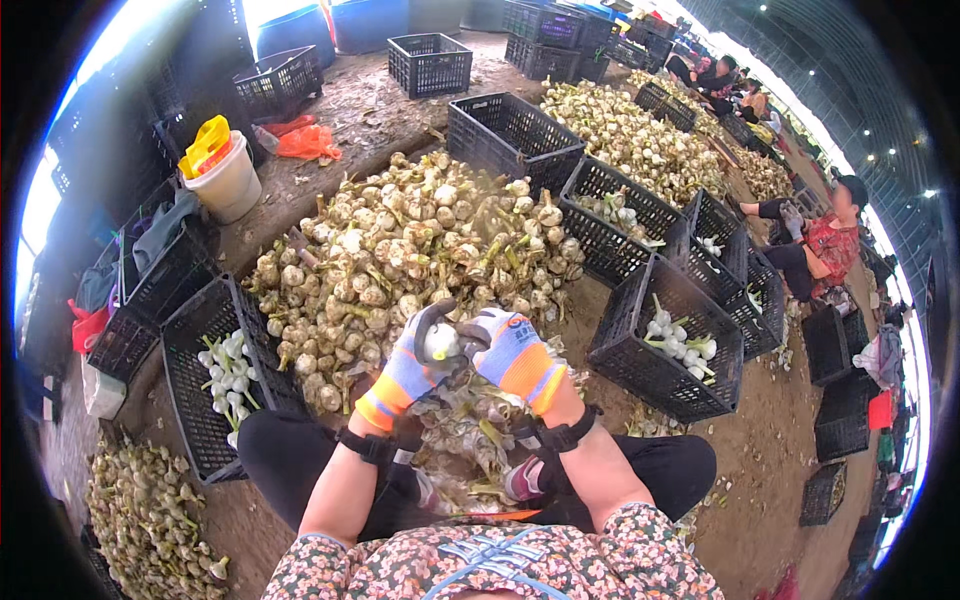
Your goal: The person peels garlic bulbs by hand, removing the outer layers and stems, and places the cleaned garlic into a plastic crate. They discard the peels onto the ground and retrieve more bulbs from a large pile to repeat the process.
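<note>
- Both gloved hands are up over the lap: the left hand (412,362), in a blue, grey and orange work glove, is curled around a pale, rounded garlic bulb (441,343), fingers closed on it from the left.
- The right hand (513,352), in a matching glove, presses in from the other side, its fingertips touching the same bulb, so the bulb sits pinched between the two hands, just above the heap of trimmings (462,440) on the floor between the knees.
- To do this well, I'd judge: hold the bulb steady in the left and work only the loose outer skin and stalk, without crushing the cloves.
- Count: one bulb in hand; one big pile of untrimmed, earthy garlic (400,250) straight ahead, too many to number.
- One black plastic crate (205,385) of cleaned white bulbs sits left of the knees, a second (665,340) to the right.
- One cream bucket (230,180) stands at the far left.
</note>
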The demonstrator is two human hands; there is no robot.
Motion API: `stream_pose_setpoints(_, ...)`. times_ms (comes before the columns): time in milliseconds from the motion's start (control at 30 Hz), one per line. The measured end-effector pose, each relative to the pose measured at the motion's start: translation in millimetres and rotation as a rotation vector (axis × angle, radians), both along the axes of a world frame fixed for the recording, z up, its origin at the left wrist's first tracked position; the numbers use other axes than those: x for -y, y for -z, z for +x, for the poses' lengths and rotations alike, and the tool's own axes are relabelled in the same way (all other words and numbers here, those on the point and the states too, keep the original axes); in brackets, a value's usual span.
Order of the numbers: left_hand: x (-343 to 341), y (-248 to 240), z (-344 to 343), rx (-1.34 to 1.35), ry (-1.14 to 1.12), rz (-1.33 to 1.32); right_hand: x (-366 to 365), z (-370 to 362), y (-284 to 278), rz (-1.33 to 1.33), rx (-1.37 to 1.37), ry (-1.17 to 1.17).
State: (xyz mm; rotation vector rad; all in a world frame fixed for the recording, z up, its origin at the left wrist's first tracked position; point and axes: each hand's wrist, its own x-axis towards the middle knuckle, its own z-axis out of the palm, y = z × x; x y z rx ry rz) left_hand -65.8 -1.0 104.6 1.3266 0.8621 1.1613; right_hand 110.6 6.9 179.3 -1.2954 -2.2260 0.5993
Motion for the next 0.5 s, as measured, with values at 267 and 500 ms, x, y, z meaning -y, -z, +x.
stream_pose_setpoints(267,10,-30,2,-0.008,-0.068,0.009,-1,-7,11,0.136,0.057,-0.027)
stream_pose_setpoints(500,-5,-5,0,0.304,-0.143,-0.012,-4,-14,9,0.085,-0.283,0.045)
